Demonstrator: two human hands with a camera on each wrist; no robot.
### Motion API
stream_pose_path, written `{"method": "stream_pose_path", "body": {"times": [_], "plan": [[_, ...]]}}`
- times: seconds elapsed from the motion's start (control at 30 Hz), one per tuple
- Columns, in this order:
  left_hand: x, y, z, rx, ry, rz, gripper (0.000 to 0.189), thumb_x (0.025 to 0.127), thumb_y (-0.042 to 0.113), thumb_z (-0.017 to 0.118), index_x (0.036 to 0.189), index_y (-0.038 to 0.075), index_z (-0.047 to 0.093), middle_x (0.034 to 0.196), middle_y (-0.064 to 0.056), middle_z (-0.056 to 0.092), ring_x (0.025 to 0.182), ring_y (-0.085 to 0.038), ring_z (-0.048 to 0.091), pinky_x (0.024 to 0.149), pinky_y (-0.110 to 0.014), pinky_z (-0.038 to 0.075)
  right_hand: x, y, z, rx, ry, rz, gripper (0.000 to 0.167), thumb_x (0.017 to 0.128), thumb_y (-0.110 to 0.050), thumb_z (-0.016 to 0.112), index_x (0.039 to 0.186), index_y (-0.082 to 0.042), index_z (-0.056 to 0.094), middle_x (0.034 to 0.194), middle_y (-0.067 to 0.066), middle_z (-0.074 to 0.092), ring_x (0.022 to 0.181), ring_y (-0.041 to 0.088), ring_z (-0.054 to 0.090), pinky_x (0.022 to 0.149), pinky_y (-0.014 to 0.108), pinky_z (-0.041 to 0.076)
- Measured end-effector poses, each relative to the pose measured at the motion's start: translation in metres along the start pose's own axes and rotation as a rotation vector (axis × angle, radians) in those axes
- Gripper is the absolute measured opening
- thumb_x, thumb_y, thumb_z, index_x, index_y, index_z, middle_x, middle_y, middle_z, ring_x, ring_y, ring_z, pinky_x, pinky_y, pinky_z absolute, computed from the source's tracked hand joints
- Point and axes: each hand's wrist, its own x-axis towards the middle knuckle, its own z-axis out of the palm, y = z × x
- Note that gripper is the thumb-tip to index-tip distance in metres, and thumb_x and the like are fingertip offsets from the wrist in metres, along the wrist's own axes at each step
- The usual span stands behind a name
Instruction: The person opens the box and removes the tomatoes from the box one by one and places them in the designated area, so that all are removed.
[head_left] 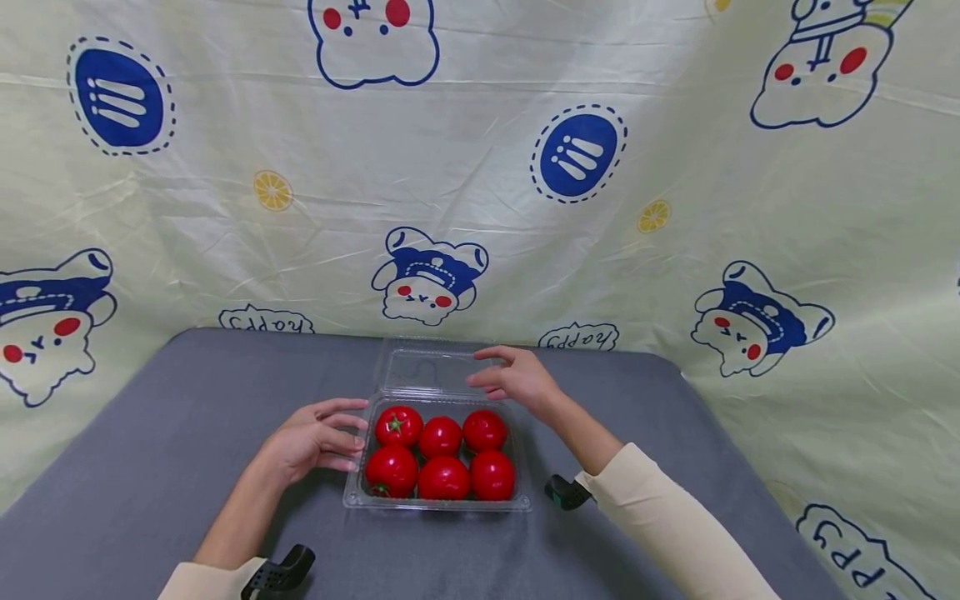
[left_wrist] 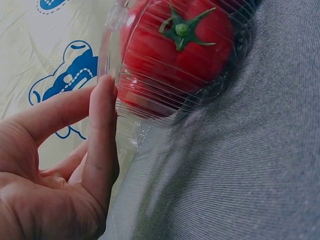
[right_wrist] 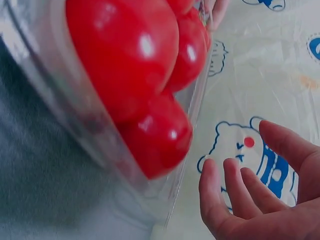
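Observation:
A clear plastic clamshell box (head_left: 352, 498) lies on the grey cloth with its lid (head_left: 423, 371) folded back, away from the person. Several red tomatoes (head_left: 444, 478) fill its base in two rows. On the box's left side, my left hand (head_left: 311, 440) has its extended fingers at the rim; the left wrist view shows fingertips (left_wrist: 106, 87) against the ribbed wall, beside a tomato (left_wrist: 182, 47) with a green stem. My right hand (head_left: 519, 382) hovers over the lid's right edge, fingers loosely spread and thumb apart, nothing in it.
The grey-covered table (head_left: 225, 400) runs back to a pale patterned curtain (head_left: 480, 183) printed with cartoon bears. Black straps with wrist devices (head_left: 279, 573) sit at both cream sleeves (head_left: 667, 525).

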Motion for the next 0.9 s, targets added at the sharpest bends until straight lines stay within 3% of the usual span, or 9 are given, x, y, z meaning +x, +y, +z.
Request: {"method": "stream_pose_path", "body": {"times": [0.23, 0.43, 0.6, 0.9], "plan": [[0.002, -0.001, 0.000, -0.007, -0.003, -0.001, 0.063, 0.090, 0.001, 0.067, 0.149, 0.000, 0.043, 0.110, -0.006, 0.070, 0.077, -0.016, 0.073, 0.071, -0.039, 0.064, -0.007, -0.008, 0.016, -0.060, -0.058, -0.026, 0.054, 0.088, -0.024, 0.079, 0.138, -0.016, 0.061, 0.122, 0.013, 0.071, 0.108, 0.030, 0.070, 0.094, 0.044, 0.059], [0.001, -0.001, -0.001, -0.001, -0.002, -0.001, 0.062, 0.091, 0.001, 0.066, 0.149, 0.000, 0.044, 0.110, -0.006, 0.070, 0.078, -0.016, 0.073, 0.071, -0.039, 0.064, -0.007, -0.013, 0.032, -0.141, -0.097, -0.100, 0.053, 0.087, -0.019, 0.079, 0.137, -0.016, 0.063, 0.127, 0.017, 0.068, 0.110, 0.025, 0.067, 0.094, 0.044, 0.059], [0.001, -0.001, -0.001, -0.003, -0.004, -0.004, 0.063, 0.090, 0.001, 0.067, 0.149, 0.000, 0.044, 0.111, -0.007, 0.070, 0.078, -0.016, 0.073, 0.071, -0.039, 0.064, -0.010, -0.016, 0.042, -0.242, -0.132, -0.133, 0.057, 0.084, -0.018, 0.081, 0.138, -0.019, 0.062, 0.132, 0.015, 0.066, 0.120, 0.029, 0.063, 0.095, 0.045, 0.058], [0.001, 0.000, -0.002, -0.013, -0.029, -0.009, 0.065, 0.091, 0.002, 0.068, 0.150, 0.000, 0.042, 0.110, -0.004, 0.071, 0.079, -0.016, 0.073, 0.072, -0.039, 0.064, -0.010, -0.022, 0.054, -0.331, -0.200, -0.185, 0.062, 0.081, -0.020, 0.081, 0.140, -0.022, 0.060, 0.136, 0.014, 0.063, 0.121, 0.034, 0.061, 0.094, 0.049, 0.058]]}}
